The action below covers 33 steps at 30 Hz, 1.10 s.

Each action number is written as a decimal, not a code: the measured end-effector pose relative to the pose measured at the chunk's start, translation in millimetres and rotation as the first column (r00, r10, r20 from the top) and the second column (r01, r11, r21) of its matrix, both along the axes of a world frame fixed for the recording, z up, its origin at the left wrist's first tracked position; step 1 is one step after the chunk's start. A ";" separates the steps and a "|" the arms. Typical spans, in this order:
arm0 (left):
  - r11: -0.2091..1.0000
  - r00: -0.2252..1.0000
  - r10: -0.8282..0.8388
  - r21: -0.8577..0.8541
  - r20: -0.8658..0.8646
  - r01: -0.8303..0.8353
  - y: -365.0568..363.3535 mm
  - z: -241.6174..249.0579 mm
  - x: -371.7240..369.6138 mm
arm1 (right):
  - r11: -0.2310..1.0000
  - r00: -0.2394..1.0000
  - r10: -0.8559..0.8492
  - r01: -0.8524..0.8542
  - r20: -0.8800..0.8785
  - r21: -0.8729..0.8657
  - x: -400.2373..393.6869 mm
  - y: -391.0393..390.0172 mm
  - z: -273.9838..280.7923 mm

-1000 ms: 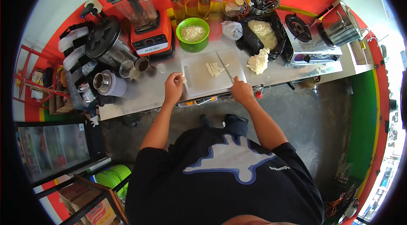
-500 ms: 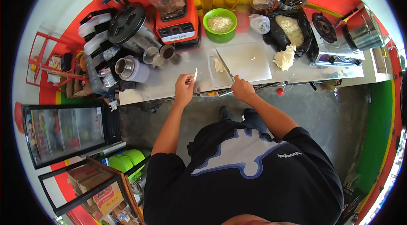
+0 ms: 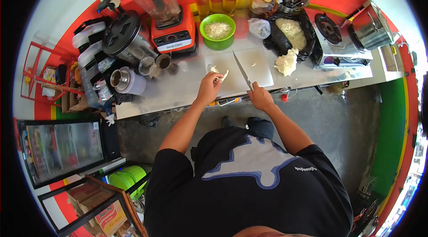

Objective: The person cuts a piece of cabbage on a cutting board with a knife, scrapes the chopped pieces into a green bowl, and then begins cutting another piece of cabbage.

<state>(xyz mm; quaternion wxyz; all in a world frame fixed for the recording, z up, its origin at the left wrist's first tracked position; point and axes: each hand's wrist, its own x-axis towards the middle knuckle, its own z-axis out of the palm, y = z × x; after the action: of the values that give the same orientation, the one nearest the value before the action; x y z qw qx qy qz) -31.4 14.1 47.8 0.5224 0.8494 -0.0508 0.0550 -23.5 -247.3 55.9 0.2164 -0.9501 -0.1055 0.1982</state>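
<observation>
L hand (image 3: pixel 210 86) is over the L end of the white board (image 3: pixel 261 74), fingertips pinched on a thin pale strip (image 3: pixel 225 76); more pale pcs (image 3: pixel 214 69) show just past the fingers, partly hidden, so can't tell how many or if they're held too. R hand (image 3: pixel 261 97) is closed round the handle of a knife (image 3: pixel 241 68) at the near edge of the board, blade over the board, tip pointing away from the person & a bit L; can't tell if the blade touches the board. One small pale bit (image 3: pixel 253 64) lies on the board, R of the blade. Board sits flat on the metal desk (image 3: pixel 174 87). Just R of it, on the desk, is a pale lump (image 3: pixel 286 62), next to an open black bag (image 3: pixel 277 40) w/ pale shredded stuff (image 3: pixel 292 34) inside; small clear bag (image 3: pixel 259 28) is L of the black one. Behind the board: green bowl (image 3: pixel 218 44), also w/ pale shreds in it, & 3 pump bottles (image 3: pixel 216 1) at the back near the wall. Red-based blender (image 3: pixel 171 38) stands L of the bowl; stove (image 3: pixel 341 60) w/ a metal pot (image 3: pixel 373 29) is at the R end
</observation>
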 end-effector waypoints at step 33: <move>0.891 0.935 -0.202 0.450 0.291 0.053 -72.1 -41.8 42.3 | 0.987 0.999 -0.043 0.042 -0.004 -0.157 -16.8 5.1 7.2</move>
<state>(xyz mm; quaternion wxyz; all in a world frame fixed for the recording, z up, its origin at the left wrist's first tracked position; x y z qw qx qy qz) 11.0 -58.0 6.1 0.3058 0.9177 -0.2050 0.1489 -40.2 -242.2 63.0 0.1455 -0.9655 -0.0685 0.2047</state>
